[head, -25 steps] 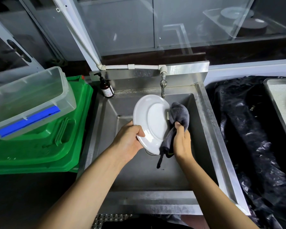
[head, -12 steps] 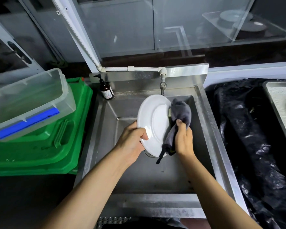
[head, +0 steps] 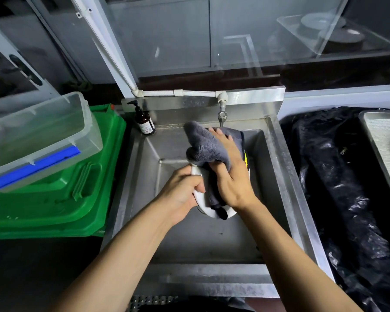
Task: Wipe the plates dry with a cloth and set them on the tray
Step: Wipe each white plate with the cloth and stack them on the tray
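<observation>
The left hand (head: pixel 181 190) has a narrow grip, fingers curled round the lower left rim of a white plate (head: pixel 198 194) held over the sink (head: pixel 212 242) at the middle of the frame. The right hand (head: pixel 231 176) lies flat on a grey cloth (head: pixel 204 144), fingers stretched toward the tap (head: pixel 221 112), pressing the cloth against the plate's face. The cloth covers nearly all of the plate; only the left rim and the lower edge show white, with a dark corner of cloth hanging over that lower edge. A yellow tag peeks out on the cloth's right side.

Just above and left of the cloth, a brown pump bottle (head: pixel 144 120) stands at the sink's back corner. At the left of the frame a clear plastic box (head: pixel 38 140) with a blue strip rests tilted on a green crate (head: pixel 61 199). To the right of the sink lies black plastic sheeting (head: pixel 342 188), and at the far right edge sits the pale tray (head: pixel 383 140), well apart from the plate.
</observation>
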{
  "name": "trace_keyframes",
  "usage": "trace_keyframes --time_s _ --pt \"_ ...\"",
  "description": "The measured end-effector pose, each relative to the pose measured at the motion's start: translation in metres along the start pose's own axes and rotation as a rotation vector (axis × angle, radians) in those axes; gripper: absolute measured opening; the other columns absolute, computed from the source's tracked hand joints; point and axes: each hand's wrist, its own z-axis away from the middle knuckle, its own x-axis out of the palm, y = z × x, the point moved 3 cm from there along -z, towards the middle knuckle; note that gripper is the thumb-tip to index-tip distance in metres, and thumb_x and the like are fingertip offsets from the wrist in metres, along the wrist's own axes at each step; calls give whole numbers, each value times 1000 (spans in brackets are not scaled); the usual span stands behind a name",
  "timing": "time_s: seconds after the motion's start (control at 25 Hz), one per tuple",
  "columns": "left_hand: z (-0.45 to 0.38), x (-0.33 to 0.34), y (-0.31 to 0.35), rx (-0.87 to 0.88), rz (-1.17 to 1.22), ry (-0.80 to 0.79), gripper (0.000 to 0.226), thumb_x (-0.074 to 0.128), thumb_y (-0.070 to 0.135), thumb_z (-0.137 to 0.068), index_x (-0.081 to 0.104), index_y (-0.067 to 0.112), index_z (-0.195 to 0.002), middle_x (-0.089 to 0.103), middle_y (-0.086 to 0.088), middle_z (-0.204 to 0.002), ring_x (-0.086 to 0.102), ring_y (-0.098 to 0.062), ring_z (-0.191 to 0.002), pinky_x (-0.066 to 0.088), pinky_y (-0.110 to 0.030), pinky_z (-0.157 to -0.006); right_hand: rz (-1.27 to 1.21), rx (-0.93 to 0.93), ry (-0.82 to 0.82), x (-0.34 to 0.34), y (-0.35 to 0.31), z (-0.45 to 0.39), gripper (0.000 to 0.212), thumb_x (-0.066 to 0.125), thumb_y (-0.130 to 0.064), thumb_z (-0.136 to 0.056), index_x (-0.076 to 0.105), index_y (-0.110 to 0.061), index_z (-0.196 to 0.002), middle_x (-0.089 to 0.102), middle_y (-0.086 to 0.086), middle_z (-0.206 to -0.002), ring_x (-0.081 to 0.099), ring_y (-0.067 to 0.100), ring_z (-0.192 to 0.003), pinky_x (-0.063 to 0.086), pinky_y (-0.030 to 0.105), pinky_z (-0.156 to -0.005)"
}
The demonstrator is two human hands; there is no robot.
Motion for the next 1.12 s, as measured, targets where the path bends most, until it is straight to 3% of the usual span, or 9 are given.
trace_keyframes --time_s 0.08,0.2,0.36,0.44,0.52,0.6,0.76,0.96,1.12 --pt "2 -2 1 -25 11 -3 34 34 -21 -74 59 -4 -90 55 -16 -83 53 -29 -81 47 -37 -73 -90 195 104 -6 9 -4 32 46 -30 -93 67 -25 -118 65 -19 -123 57 1 -119 41 34 -106" --pt "3 -4 2 -38 -38 -13 37 37 -19 -73 63 -3 -93 59 -16 -86 56 -29 -81 49 -38 -73 -246 578 271 -16 25 -4 21 45 -41 -85 54 -27 -73 57 -15 -67 51 1 -68 41 34 -77" --pt "-4 -3 4 -10 -88 24 29 35 -20 -75 58 -7 -88 56 -15 -77 54 -28 -76 46 -38 -73 -161 264 102 8 2 4 26 45 -38 -90 60 -43 -112 62 -19 -118 57 3 -112 42 36 -102" --pt "-7 -3 7 39 -94 41 37 34 -18 -81 62 6 -75 62 -9 -65 60 -26 -68 50 -34 -65 -87 -45 -9 19 -10 6 51 43 -28 -98 40 -45 -146 37 -36 -151 32 1 -148 19 34 -125" --pt "-10 -6 5 35 -43 53 47 33 -20 -78 61 14 -63 58 -6 -59 56 -25 -68 49 -32 -63 -38 -142 -49 19 -9 -1 57 42 -23 -99 35 -35 -154 33 -30 -157 27 7 -152 12 34 -127" --pt "-11 -10 -1 -11 11 33 42 34 -20 -70 60 12 -62 54 -10 -66 53 -27 -74 47 -35 -69 -67 11 11 10 2 -5 49 45 -26 -96 49 -31 -144 50 -17 -149 41 10 -144 24 34 -123" --pt "-7 -18 -3 -38 61 -55 44 44 -9 -60 75 15 -80 73 -12 -89 69 -27 -79 56 -40 -70 -156 526 271 -21 26 -6 23 47 -36 -93 58 -29 -75 63 -16 -71 56 -3 -70 45 22 -74" --pt "-18 -20 17 22 242 0 53 37 -17 -66 75 19 -72 76 -11 -89 74 -25 -78 60 -40 -64 -288 842 408 -34 39 26 26 43 -38 -99 63 -27 -86 66 -8 -87 59 2 -78 41 25 -65" --pt "-25 -13 24 41 314 45 51 37 -15 -65 74 20 -64 76 -7 -85 74 -23 -73 60 -40 -66 -321 779 506 -6 20 55 27 47 -38 -93 63 -18 -83 65 -14 -68 56 -5 -62 45 15 -60"
